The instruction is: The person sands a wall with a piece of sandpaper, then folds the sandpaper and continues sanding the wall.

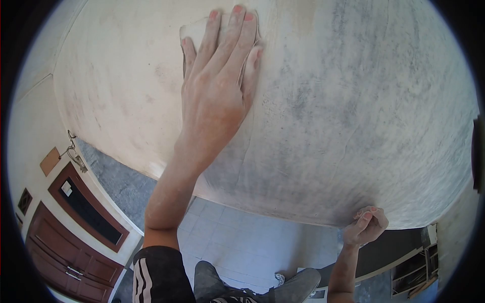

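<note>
My left hand [217, 86] lies flat, fingers slightly apart, on a pale folded sheet of sandpaper [194, 28]. It presses the sheet against a broad plastered surface [313, 111], with the sheet's edge between thumb and index finger. Cream covers the surface's left side, and grey smudges and streaks mark its right. Low on the right, my right hand [367, 225] is closed beside the surface's lower edge, thumb against curled fingers. Whether anything is inside that hand is hidden. Whitish dust coats both hands.
Below are pale floor tiles [217, 222] and my legs [293, 288]. Brown double doors [70, 257] and a dark-paned brown frame [88, 207] stand at left. Wires [76, 154] hang from the wall near a small brown board [50, 161]. A rack [417, 270] stands at lower right.
</note>
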The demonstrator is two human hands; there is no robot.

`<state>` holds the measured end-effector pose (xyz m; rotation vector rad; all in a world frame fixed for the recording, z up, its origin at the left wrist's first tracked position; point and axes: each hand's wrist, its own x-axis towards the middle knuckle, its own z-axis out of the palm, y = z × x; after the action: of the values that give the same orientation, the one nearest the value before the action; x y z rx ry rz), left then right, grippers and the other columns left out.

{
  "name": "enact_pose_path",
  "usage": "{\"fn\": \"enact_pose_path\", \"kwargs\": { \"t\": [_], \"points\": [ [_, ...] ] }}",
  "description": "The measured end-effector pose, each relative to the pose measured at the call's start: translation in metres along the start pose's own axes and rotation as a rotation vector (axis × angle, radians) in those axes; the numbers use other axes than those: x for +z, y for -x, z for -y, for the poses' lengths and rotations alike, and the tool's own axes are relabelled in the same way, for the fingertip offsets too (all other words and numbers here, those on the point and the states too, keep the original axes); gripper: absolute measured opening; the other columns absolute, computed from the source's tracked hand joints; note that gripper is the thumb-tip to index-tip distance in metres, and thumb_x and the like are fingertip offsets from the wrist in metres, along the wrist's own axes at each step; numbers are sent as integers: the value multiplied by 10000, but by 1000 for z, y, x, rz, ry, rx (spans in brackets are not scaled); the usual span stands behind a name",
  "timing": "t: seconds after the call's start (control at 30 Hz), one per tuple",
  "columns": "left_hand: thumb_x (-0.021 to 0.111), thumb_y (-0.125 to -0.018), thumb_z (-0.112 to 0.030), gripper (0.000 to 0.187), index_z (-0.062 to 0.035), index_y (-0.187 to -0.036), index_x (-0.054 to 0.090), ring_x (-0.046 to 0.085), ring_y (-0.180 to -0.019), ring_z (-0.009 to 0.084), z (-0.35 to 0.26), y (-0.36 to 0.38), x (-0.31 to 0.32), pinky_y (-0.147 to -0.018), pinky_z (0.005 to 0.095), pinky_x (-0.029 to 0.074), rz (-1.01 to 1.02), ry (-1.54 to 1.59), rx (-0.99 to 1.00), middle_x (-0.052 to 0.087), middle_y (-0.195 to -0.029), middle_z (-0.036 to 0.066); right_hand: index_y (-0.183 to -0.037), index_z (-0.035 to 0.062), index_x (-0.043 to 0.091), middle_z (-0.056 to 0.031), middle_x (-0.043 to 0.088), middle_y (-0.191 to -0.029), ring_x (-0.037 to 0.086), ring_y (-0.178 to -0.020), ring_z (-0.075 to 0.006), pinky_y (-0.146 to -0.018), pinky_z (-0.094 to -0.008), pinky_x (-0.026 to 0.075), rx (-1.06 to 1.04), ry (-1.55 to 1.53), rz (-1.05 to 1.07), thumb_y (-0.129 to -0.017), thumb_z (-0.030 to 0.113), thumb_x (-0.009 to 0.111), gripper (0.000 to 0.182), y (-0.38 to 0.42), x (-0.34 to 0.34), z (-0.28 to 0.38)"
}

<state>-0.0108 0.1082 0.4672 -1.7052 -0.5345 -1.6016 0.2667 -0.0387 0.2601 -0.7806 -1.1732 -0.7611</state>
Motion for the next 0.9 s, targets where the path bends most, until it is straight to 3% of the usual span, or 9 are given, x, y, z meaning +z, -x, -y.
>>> {"fn": "enact_pose_path", "kwargs": {
  "t": [0.13,0.23,0.27,0.37,0.47,0.57,0.8,0.9],
  "points": [
    [584,-950,-176,433,-47,-1364,570,409,-1396,353,-24,64,-18,-1161,593,196,160,5,-136,546,-1422,122,-1113,32,457,-37,494,-668,450,-588,-116,-468,-224,403,-23,-8,36,-986,139,518,177,-1,-5,-3],
    [587,-946,-183,437,-54,-1364,572,417,-1392,348,-15,66,-12,-1160,585,208,126,7,-81,546,-1423,116,-1113,31,458,-42,497,-668,452,-584,-122,-468,-224,403,-123,-4,111,-985,134,517,175,-2,-8,-7],
    [455,-1018,-176,410,-6,-1383,534,377,-1413,372,-14,39,-11,-1175,537,202,117,-32,-34,517,-1432,182,-1113,32,459,-43,498,-669,451,-580,-122,-468,-227,400,-108,4,90,-985,133,516,173,-1,-7,-5],
    [453,-1022,-176,411,0,-1385,527,373,-1416,364,-13,-13,1,-1177,525,209,-21,-6,11,509,-1438,184,-1115,33,462,-48,502,-671,450,-570,-123,-467,-232,392,-50,5,47,-987,134,514,171,-1,-1,-2],
    [462,-1024,-191,411,-30,-1398,523,378,-1416,348,-19,30,-1,-1177,519,218,34,-14,-89,507,-1447,162,-1116,36,462,-51,507,-676,449,-563,-121,-463,-232,384,-17,-16,25,-988,138,514,171,1,-8,-2],
    [569,-966,-212,409,-75,-1351,586,475,-1348,333,-28,78,-10,-1146,541,272,122,-97,-119,562,-1404,116,-1114,42,462,-54,513,-684,451,-560,-116,-453,-225,380,-60,-10,57,-987,143,515,170,2,-11,-8],
    [554,-973,-230,410,-50,-1339,586,470,-1357,309,-2,-4,7,-1153,560,244,-101,-183,98,569,-1399,106,-1121,45,470,-47,515,-665,455,-562,-120,-473,-223,390,4,-26,9,-985,153,523,181,4,-7,-3],
    [502,-1010,-185,401,-89,-1398,544,447,-1376,320,-23,42,-16,-1162,548,242,136,-198,-50,557,-1413,98,-1110,44,469,-38,508,-649,454,-561,-123,-477,-223,391,-11,-15,13,-984,148,520,170,7,-11,-5]
  ]
}}
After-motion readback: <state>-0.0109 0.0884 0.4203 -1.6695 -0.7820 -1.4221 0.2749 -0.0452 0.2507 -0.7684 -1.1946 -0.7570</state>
